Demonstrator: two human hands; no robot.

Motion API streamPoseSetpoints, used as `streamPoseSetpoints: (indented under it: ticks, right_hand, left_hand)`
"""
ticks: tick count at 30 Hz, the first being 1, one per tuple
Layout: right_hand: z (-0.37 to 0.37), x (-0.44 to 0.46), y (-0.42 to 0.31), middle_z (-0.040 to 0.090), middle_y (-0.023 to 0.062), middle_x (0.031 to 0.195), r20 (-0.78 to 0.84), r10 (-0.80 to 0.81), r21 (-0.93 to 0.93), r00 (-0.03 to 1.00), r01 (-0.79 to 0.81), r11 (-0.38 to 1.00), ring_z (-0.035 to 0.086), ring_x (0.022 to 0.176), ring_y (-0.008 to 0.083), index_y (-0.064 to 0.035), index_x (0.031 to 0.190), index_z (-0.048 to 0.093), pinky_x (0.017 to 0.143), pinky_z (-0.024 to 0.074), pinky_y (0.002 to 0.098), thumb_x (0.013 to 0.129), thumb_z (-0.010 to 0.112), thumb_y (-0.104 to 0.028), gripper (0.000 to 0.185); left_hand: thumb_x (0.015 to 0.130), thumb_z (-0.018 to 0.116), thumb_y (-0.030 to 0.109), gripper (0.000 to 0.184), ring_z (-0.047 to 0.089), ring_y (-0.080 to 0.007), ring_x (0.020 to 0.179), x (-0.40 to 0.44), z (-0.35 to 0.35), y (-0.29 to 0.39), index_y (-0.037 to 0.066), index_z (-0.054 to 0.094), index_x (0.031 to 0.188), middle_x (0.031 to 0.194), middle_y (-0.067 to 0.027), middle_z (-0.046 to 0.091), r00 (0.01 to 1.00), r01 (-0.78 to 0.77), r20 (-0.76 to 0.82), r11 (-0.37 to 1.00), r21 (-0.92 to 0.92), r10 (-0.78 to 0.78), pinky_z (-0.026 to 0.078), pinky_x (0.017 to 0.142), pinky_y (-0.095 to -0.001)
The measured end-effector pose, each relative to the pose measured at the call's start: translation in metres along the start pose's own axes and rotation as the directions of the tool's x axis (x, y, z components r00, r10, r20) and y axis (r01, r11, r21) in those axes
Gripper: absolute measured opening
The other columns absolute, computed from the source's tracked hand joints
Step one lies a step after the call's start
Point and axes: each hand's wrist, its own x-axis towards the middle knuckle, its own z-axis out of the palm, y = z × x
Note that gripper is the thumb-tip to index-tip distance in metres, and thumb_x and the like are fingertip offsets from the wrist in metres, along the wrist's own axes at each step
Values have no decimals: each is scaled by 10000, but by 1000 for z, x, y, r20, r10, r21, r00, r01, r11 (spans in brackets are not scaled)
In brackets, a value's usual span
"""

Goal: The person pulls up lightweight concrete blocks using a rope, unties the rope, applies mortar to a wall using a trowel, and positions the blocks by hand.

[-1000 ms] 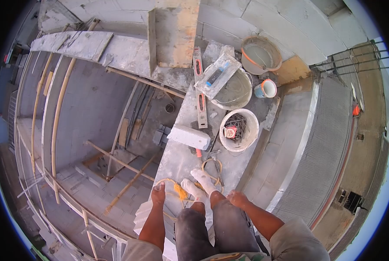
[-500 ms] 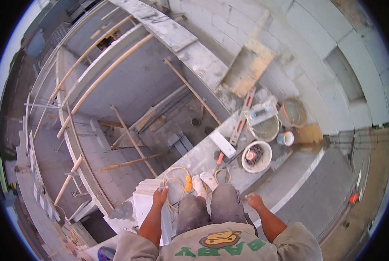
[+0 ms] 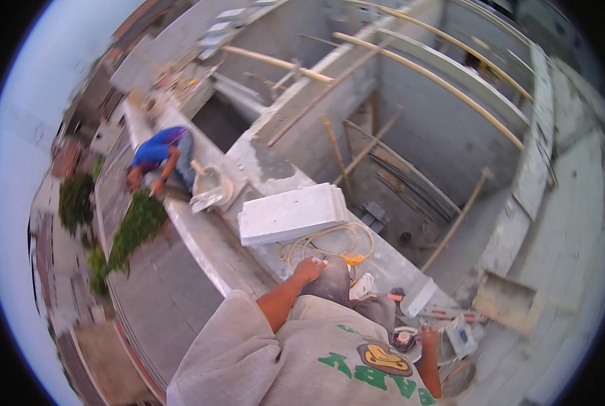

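My left hand [image 3: 310, 269] is above my left knee, its fingers drawn together. Whether something small is pinched in them is hard to make out. Just beyond it lie a coiled pale hose or rope [image 3: 301, 245] and a knot of yellow cord [image 3: 353, 259]. A stack of white blocks [image 3: 292, 213] rests on the concrete ledge past the coil. At my right side, my right hand [image 3: 429, 336] hangs near a clear plastic container [image 3: 460, 338]; its fingers are blurred. A spirit level [image 3: 444, 314] and a white block [image 3: 421, 298] lie close by.
A co-worker in a blue shirt [image 3: 159, 150] bends over the ledge's outer side, beside a bucket [image 3: 214, 186]. Wooden poles [image 3: 431, 84] span the deep room openings. A wooden trough [image 3: 504, 302] leans at the right. The ledge drops off at the left toward pavement [image 3: 170, 281].
My view has swung left, bringing the co-worker and outer drop into sight. The block stack now appears ahead of my left hand. My right hand appears nearer the tools.
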Motion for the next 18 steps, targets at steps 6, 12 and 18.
streamPoseSetpoints:
  ticks: [6,12,18]
  right_hand:
    - [-26,35,-112,583,123,638,69,-10,-183,998,23,983,559,437,194,0,865,588,376,467,332,900,548,-235,241]
    - [33,79,-221,597,112,666,221,-133,-402,966,214,890,568,458,192,3,931,581,402,479,325,904,559,-261,266]
    - [128,43,-322,603,86,682,355,-337,-301,872,448,842,579,509,161,-1,910,584,432,467,292,895,577,-250,249]
  left_hand:
    - [816,561,543,551,605,-341,1024,-32,-7,-67,55,658,1051,1045,-204,652,968,152,-171,971,-183,-184,453,889,-411]
    - [795,591,520,552,604,-341,1023,-57,3,-137,29,653,1039,1042,-208,652,903,273,-187,853,-445,-387,456,878,-412]
    - [800,576,534,650,532,-353,1161,-82,28,-186,-13,601,1151,1225,-233,563,817,455,-116,755,-471,-565,426,960,-405]
